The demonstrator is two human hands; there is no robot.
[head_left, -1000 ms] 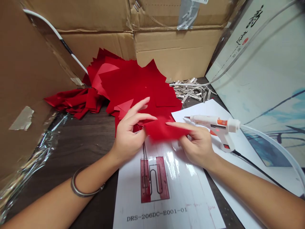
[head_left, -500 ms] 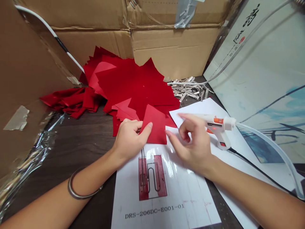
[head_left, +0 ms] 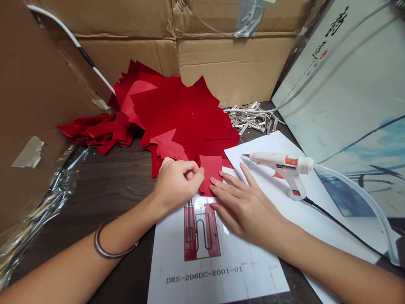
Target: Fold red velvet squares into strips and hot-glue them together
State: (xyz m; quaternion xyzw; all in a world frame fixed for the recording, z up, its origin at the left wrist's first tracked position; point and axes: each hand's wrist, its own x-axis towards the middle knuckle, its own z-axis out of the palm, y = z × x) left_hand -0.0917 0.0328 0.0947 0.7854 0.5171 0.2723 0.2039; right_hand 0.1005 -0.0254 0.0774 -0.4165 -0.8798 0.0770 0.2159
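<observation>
Left hand (head_left: 177, 180) closed, grip unclear, at left edge of red cloth (head_left: 210, 165). Right hand (head_left: 245, 202) open upon it; long axis forward.

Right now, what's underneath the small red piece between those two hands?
The printed sheet shows around the lower edge of the small red piece. Whatever lies directly beneath it and the right hand is hidden.
</observation>
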